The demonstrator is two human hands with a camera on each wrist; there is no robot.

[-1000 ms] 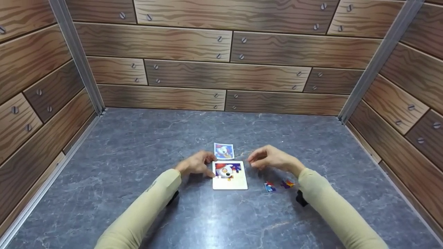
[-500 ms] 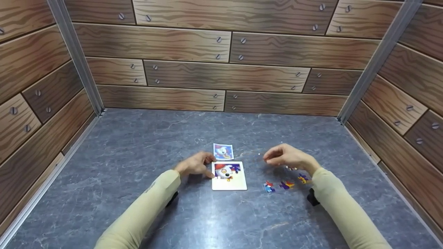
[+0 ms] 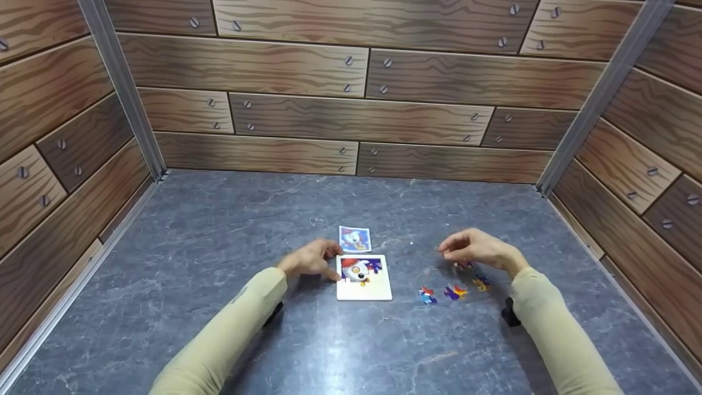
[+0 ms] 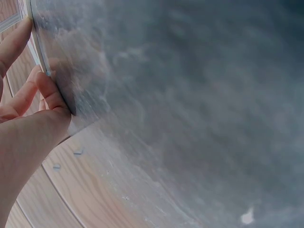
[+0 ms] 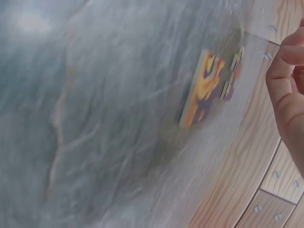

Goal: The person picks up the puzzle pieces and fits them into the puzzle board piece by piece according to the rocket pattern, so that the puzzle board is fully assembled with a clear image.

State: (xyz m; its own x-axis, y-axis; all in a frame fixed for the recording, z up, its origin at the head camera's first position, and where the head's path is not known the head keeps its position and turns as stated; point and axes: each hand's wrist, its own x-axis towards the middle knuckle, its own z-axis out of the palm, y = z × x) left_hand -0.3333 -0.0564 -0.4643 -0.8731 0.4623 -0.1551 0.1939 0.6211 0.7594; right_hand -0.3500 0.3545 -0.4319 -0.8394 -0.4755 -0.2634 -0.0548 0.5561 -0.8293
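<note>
A white puzzle board [image 3: 364, 292] lies on the table, its upper part filled with a picture of a white dog. My left hand [image 3: 311, 258] rests at its left side, thumb and fingers touching the edge near the upper left corner. In the left wrist view the fingers [image 4: 50, 92] meet the thin board edge. Over to the right, my right hand [image 3: 477, 249] hovers above the table with loosely bent fingers; I see nothing held. Puzzle pieces lie below and in front of it: a red and blue piece [image 3: 426, 295], a purple and orange piece [image 3: 455, 292], a yellow and purple piece [image 3: 481, 283].
A small picture card [image 3: 355, 239] with the same dog lies just behind the board. Another puzzle piece [image 3: 464, 264] is partly covered by the right hand. Wood-patterned walls [image 3: 351, 120] enclose the grey marbled table [image 3: 247, 208] at the back and sides.
My right hand has moved away from the board to the right, over the loose pieces, uncovering some of them. The left hand has stayed at the board's edge.
</note>
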